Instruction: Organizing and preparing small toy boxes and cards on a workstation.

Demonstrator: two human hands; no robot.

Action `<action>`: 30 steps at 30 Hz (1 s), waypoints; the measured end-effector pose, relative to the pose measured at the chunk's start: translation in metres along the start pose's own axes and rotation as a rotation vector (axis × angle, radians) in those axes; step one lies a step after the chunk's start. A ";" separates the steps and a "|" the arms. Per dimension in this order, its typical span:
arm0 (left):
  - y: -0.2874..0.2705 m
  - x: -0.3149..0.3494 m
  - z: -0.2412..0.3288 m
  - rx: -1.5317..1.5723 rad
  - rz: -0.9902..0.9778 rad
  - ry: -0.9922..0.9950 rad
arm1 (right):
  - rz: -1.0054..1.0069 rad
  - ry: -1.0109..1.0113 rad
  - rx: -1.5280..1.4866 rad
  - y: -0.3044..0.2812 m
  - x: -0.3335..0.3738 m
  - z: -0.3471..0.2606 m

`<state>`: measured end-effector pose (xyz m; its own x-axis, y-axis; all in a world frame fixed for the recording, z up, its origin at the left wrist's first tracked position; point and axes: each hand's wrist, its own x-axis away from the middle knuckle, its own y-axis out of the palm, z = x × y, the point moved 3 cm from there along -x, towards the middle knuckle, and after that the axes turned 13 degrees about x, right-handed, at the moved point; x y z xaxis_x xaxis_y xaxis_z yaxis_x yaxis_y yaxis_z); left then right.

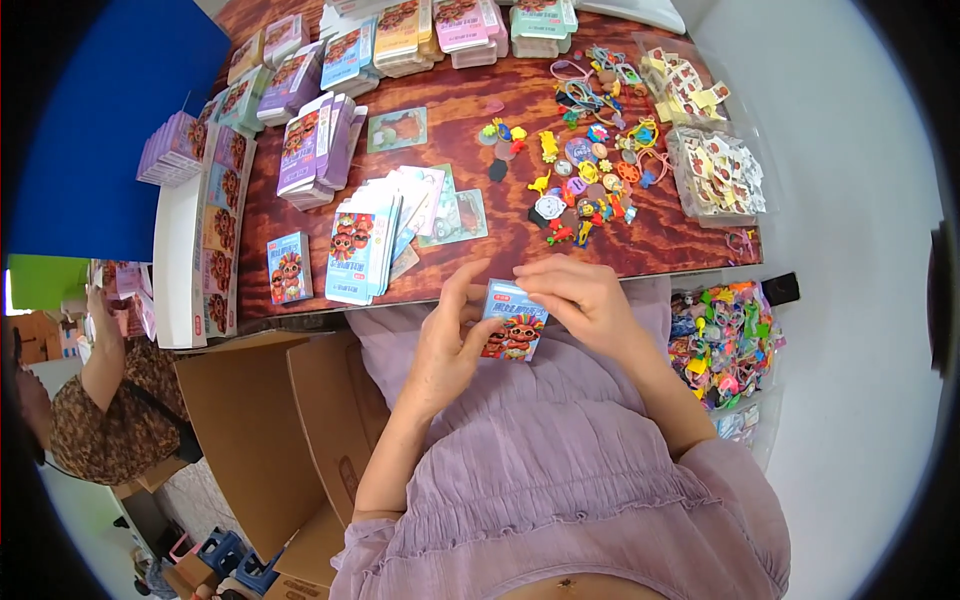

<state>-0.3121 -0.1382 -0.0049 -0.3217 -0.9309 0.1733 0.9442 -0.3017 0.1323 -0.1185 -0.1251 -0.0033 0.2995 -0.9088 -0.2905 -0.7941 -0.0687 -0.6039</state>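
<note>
Above my lap, just off the table's front edge, I hold a small blue box (514,335) printed with red cartoon figures. My left hand (452,335) grips its left side, thumb across the front. At the box's top right edge, my right hand (578,300) has its fingertips pinched together; they hide part of the top. On the table ahead lies a fanned stack of flat blue cartons (352,250), and a standing blue box (290,268) is left of it. Small toys and hair ties (590,180) are scattered at the right.
Stacks of purple boxes (312,150) and other coloured boxes line the table's back. A white display tray (182,260) stands at the left edge. Clear bins (715,212) hold cut-outs at right; a bag of toys (725,340) sits lower. A cardboard carton (245,420) and another person (120,410) are at left.
</note>
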 end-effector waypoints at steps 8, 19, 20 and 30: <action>-0.006 0.003 -0.014 -0.199 -0.072 0.029 | 0.004 0.002 -0.015 0.013 0.014 -0.003; -0.064 0.012 0.029 -0.793 0.499 0.395 | -0.154 0.425 -0.562 0.072 -0.067 -0.012; -0.086 0.013 0.036 -0.844 0.590 0.378 | -0.060 0.220 -0.230 0.078 -0.080 -0.010; -0.205 -0.002 0.001 -1.182 0.735 0.081 | -0.038 -0.301 0.753 0.161 -0.138 -0.049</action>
<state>-0.5054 -0.0745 -0.0315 0.2351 -0.9470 -0.2188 0.4057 0.3002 -0.8633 -0.3137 -0.0307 -0.0234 0.5338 -0.7545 -0.3818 -0.2433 0.2954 -0.9239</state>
